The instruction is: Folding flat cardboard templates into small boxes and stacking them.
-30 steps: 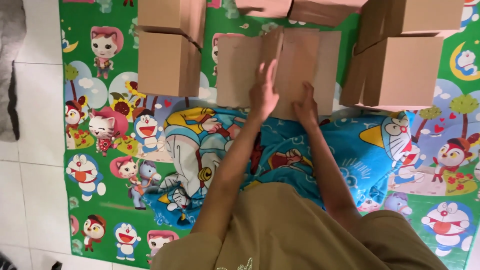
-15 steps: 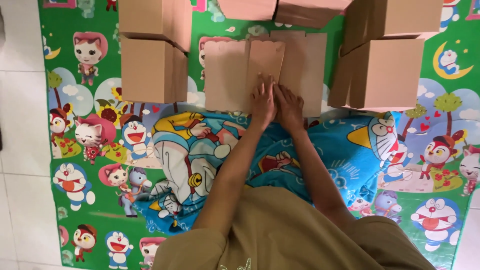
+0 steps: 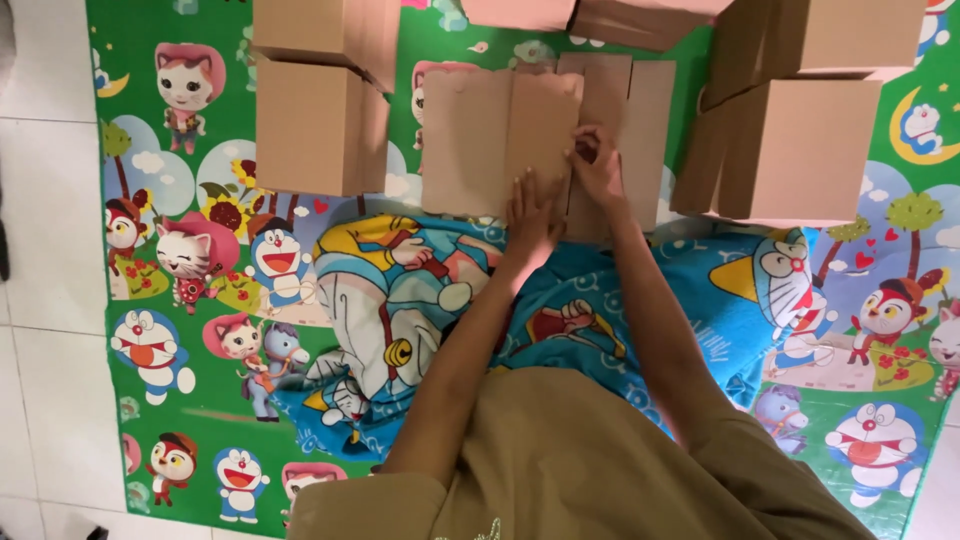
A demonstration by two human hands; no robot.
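A white-tiled floor [image 3: 45, 300] carries a green cartoon-printed play mat [image 3: 200, 400]. At the mat's middle lies a flat, unfolded cardboard sheet [image 3: 480, 140]. Left of that sheet stand two assembled cardboard boxes [image 3: 315, 125]; right of it stand more boxes [image 3: 800, 150]. Just below the sheet, a blue cartoon-printed cloth [image 3: 400, 290] spreads over the mat.

Floor: pale square tiles [image 3: 45, 300] with thin grout lines, showing along the left edge and at the lower right corner. Covering: green play mat [image 3: 200, 440] printed with cartoon animals, trees, moons and clouds, spread over most of the floor. Dark object at far left edge, possibly fabric; too cropped to tell. Light: even, soft, no hard shadows.
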